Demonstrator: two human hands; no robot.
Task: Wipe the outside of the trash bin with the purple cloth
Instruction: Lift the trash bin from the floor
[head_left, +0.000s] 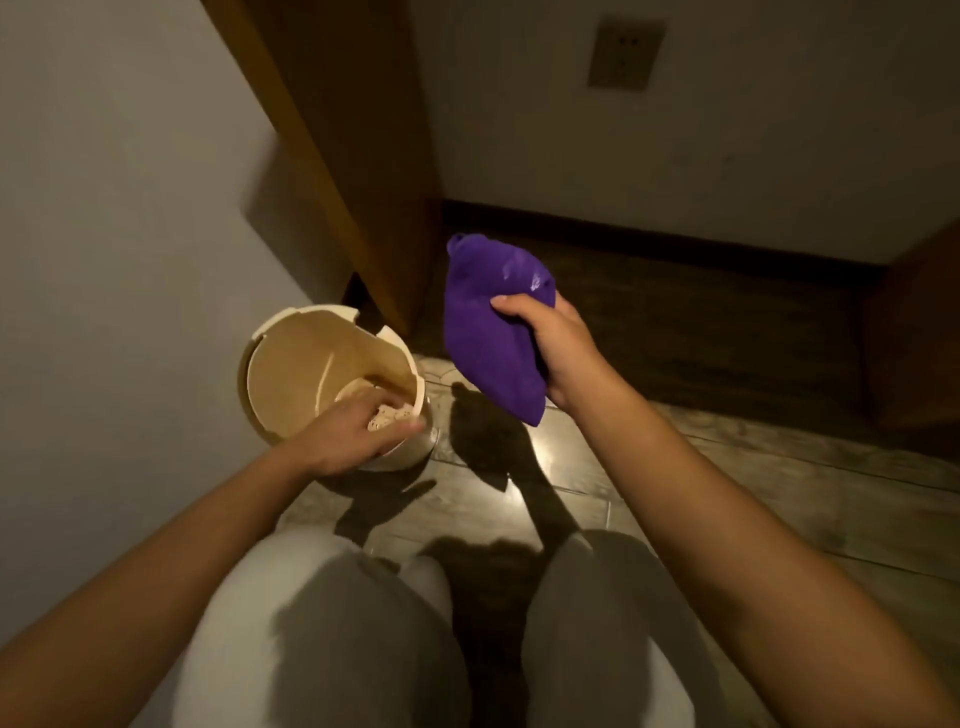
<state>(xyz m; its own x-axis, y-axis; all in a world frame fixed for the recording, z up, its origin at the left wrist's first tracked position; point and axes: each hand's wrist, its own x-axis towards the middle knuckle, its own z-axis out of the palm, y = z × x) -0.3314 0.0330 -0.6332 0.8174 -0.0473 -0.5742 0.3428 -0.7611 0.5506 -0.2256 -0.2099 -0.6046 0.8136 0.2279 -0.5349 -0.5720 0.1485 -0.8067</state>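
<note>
A small cream trash bin (291, 369) stands on the floor at the left, by the wall. Its rim is chipped at the back and the inside looks empty apart from specks at the bottom. My left hand (353, 434) grips the bin's near rim, fingers curled over the edge. My right hand (556, 348) holds a bunched purple cloth (488, 322) in the air, to the right of the bin and apart from it.
A pale wall (104, 234) runs along the left. A wooden door frame (358, 171) stands just behind the bin. Dark skirting and a wall with a socket (626, 54) lie ahead. My knees (332, 623) in grey trousers are below, over a glossy tiled floor (675, 467).
</note>
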